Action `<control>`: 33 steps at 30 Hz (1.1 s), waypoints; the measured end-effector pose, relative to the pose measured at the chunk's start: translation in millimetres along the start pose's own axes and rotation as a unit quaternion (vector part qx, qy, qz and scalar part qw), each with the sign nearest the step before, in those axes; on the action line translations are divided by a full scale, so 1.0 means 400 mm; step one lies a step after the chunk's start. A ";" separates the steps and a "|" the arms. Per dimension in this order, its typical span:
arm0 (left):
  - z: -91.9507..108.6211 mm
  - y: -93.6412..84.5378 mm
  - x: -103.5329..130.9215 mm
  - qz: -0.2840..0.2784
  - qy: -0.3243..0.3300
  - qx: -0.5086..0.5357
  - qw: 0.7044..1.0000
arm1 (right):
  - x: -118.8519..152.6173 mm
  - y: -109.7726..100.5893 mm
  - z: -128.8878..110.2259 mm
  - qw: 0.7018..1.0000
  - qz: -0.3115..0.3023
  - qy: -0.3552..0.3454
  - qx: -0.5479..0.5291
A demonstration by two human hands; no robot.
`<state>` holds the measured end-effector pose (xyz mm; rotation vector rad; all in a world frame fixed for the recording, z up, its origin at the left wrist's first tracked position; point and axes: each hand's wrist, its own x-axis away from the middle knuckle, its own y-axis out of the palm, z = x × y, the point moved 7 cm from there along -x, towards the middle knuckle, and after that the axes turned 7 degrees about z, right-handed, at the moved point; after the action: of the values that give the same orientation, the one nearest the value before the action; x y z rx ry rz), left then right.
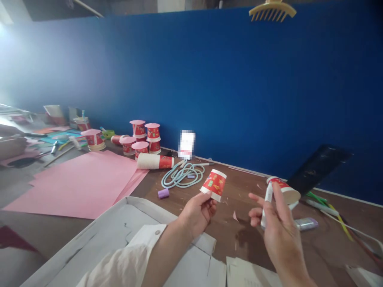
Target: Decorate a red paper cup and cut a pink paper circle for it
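A red paper cup (214, 184) with gold and green prints is held upside down by its white rim in my left hand (198, 212), the thumb on the near side. My right hand (279, 227) grips a white pen-like stick (267, 201) between thumb and fingers, its other fingers spread. Just beyond the right fingertips a second red cup (289, 193) lies tilted on the brown table (242, 199); whether the fingers touch it I cannot tell. A purple cap (163, 193) and a coiled pale blue cable (182, 175) lie left of the held cup.
Pink sheets (86, 183) and a white tray-like box (127, 201) cover the left side. Behind are stacked cups with pink discs (152, 131) and a row of nested cups (154, 161). A black object (320, 167) leans against the blue partition (209, 79). Cables lie right.
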<state>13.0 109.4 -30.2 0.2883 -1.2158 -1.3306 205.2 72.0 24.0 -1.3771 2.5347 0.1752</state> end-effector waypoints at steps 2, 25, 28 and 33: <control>-0.002 -0.001 -0.002 0.008 0.010 -0.007 1.000 | 0.015 0.011 -0.005 0.999 -0.030 0.019 -0.017; -0.012 0.012 0.005 -0.039 -0.017 0.017 0.999 | 0.076 0.015 -0.064 0.956 -0.056 -0.280 0.073; -0.010 0.006 0.003 -0.003 -0.001 -0.002 1.000 | 0.087 0.020 -0.076 0.949 -0.036 -0.289 0.119; -0.013 0.013 0.003 -0.012 0.025 -0.038 0.999 | 0.108 0.051 -0.094 0.925 -0.034 -0.326 0.192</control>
<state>19.8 107.6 -27.8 0.2805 -1.1205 -1.3789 159.5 40.1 48.0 -1.0258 1.8437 0.0919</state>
